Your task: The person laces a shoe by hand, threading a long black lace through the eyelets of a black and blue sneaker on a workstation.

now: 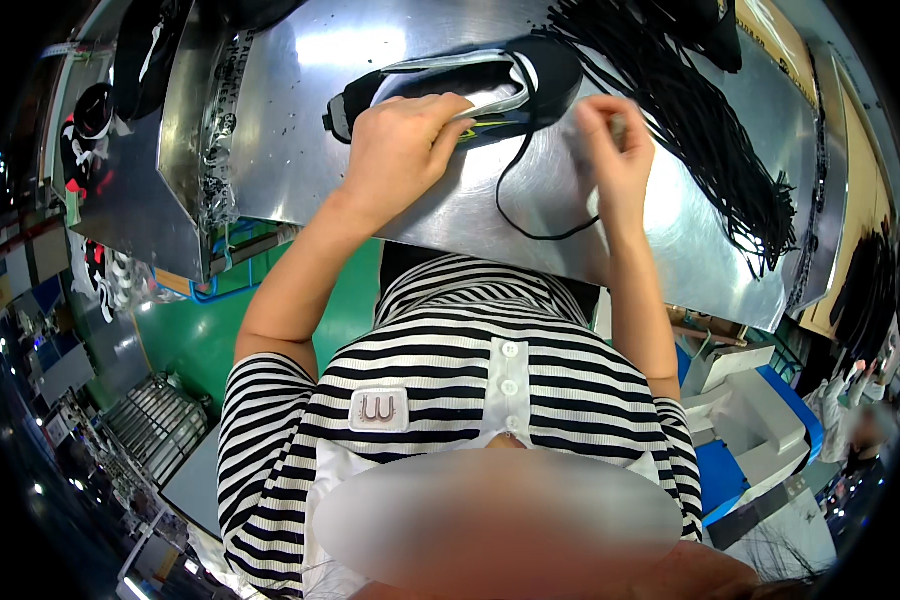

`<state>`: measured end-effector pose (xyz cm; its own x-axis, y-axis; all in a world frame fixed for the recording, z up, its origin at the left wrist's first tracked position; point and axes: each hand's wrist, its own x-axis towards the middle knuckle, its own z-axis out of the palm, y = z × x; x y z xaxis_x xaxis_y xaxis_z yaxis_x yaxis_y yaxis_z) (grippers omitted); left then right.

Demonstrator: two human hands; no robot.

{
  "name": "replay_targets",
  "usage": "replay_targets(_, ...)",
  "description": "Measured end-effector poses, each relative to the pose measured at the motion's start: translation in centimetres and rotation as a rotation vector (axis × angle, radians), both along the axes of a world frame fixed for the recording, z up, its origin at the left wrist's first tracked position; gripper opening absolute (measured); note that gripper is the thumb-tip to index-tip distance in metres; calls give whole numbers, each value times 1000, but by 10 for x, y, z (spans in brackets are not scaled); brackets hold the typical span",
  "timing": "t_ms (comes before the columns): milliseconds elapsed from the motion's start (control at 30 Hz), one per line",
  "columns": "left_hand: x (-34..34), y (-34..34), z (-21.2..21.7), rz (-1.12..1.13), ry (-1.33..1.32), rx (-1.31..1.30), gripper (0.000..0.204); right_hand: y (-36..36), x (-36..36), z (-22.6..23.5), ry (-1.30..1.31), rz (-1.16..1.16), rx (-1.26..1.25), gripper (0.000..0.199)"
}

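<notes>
A dark shoe (560, 75) with a pale inner lining and yellow-green marks on its side lies on the metal table, toe to the right. My left hand (400, 140) is closed on its near collar edge, thumb outside, fingers toward the opening. From the shoe a black shoelace (503, 205) loops down over the table and passes out of sight at my right wrist. Raised to the right of the toe, my right hand (618, 150) has its fingers curled together in a pinch, smeared by motion. What they hold is hidden.
A thick bundle of black laces (705, 135) lies across the right of the metal table (290, 150). More dark shoes (140, 60) stand at the far left. Below the table's right end is a blue and white open box (760, 420). Green floor (185, 325) shows at left.
</notes>
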<state>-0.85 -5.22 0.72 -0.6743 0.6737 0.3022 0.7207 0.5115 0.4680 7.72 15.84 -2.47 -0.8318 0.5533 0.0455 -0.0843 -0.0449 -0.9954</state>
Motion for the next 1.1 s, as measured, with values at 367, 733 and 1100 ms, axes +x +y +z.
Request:
replay_targets(367,-8,12,34,80,-107,275,14,-13,33,9,-278,531,90,11)
replay_targets(733,-38,-2,64,6,-268,397,22,13,169,3,-341,548,362,9)
replay_targets(1100,6,15,35,-207,-35,-260,21,5,8,1,23,182,242,16)
